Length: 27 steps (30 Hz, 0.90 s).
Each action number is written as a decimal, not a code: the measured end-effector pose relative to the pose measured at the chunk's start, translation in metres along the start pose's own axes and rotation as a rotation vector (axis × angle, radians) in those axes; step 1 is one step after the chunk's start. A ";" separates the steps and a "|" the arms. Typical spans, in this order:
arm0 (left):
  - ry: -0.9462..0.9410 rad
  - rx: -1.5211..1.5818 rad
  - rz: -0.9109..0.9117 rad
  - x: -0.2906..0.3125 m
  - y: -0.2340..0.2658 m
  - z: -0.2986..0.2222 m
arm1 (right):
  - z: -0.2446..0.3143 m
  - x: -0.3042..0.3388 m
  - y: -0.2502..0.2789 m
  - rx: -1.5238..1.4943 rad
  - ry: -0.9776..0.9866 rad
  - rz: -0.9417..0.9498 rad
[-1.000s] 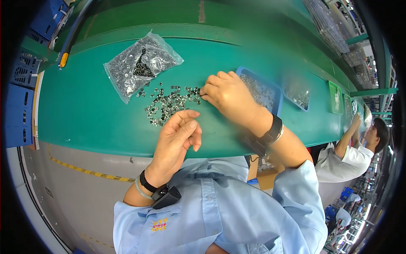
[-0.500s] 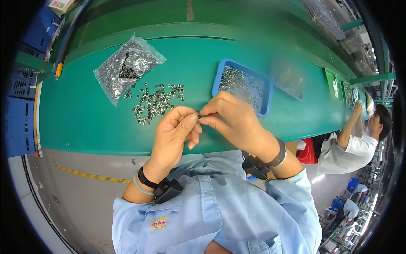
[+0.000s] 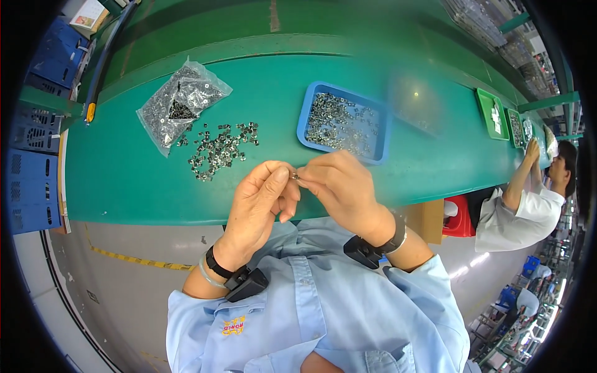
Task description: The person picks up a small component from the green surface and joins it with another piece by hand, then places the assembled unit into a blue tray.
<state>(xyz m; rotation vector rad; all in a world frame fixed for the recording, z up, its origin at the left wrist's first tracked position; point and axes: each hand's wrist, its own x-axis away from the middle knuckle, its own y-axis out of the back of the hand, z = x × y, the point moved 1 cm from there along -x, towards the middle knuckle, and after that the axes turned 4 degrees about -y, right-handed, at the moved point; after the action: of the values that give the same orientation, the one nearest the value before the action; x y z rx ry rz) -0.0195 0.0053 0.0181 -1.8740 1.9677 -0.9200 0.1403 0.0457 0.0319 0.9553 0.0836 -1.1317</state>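
My left hand (image 3: 261, 194) and my right hand (image 3: 341, 186) meet fingertip to fingertip above the near edge of the green table. Pinched between them is a small shiny metal part (image 3: 295, 176), mostly covered by the fingers, its exact kind too small to make out. Beyond my left hand lies a loose pile of small black and silver metal pieces (image 3: 217, 153). A clear plastic bag (image 3: 180, 105) full of similar small pieces rests behind that pile. Beyond my right hand stands a blue tray (image 3: 385, 133) with many small metal pieces in it.
Farther right on the green table (image 3: 124, 193) are a green tray (image 3: 483, 109) and a blurred, translucent tray-like shape. A co-worker (image 3: 522, 211) in white sits at the right end, beside a red stool (image 3: 459, 217). Blue crates (image 3: 34, 189) stand at the left.
My right hand has shifted slightly left and lower, its fingers closer to the left ones. The head view has turned a little, so the tray and pile appear farther left.
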 end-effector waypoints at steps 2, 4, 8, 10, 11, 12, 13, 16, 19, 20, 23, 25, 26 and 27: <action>0.045 0.040 0.030 0.001 -0.004 -0.001 | -0.005 0.006 -0.004 -0.063 -0.028 -0.056; 0.067 0.058 0.045 0.001 -0.006 -0.001 | -0.006 0.010 -0.006 -0.096 -0.042 -0.085; 0.068 0.058 0.031 0.001 -0.003 0.002 | -0.004 0.011 -0.007 -0.145 -0.100 -0.073; 0.060 0.041 0.028 0.000 -0.002 0.003 | -0.001 0.009 -0.005 -0.115 -0.089 -0.069; 0.056 0.033 0.027 0.000 -0.002 0.003 | -0.001 0.008 -0.004 -0.099 -0.084 -0.067; 0.057 0.031 0.028 0.000 -0.002 0.004 | -0.001 0.008 -0.003 -0.100 -0.085 -0.070; 0.056 0.031 0.036 -0.001 -0.001 0.004 | -0.001 0.008 -0.002 -0.093 -0.069 -0.071; 0.054 0.029 0.051 -0.001 -0.002 0.005 | -0.002 0.009 -0.001 -0.082 -0.038 -0.076; 0.048 0.043 0.058 -0.001 -0.003 0.005 | -0.002 0.013 -0.003 -0.123 -0.076 -0.084; 0.049 0.042 0.057 -0.001 -0.004 0.006 | -0.002 0.014 -0.004 -0.124 -0.077 -0.084; 0.022 0.173 0.084 -0.001 -0.004 0.012 | -0.001 0.017 -0.007 -0.230 -0.125 -0.110; 0.020 0.184 0.094 -0.002 -0.003 0.015 | -0.003 0.020 -0.008 -0.237 -0.128 -0.103; 0.018 0.194 0.106 -0.002 -0.003 0.017 | -0.004 0.021 -0.008 -0.242 -0.132 -0.098; 0.017 0.205 0.119 -0.002 -0.003 0.017 | -0.004 0.022 -0.008 -0.247 -0.137 -0.093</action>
<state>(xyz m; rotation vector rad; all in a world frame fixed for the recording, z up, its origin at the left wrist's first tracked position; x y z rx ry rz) -0.0066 0.0034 0.0060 -1.6246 1.8915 -1.0611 0.1460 0.0320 0.0134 0.6589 0.1541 -1.2375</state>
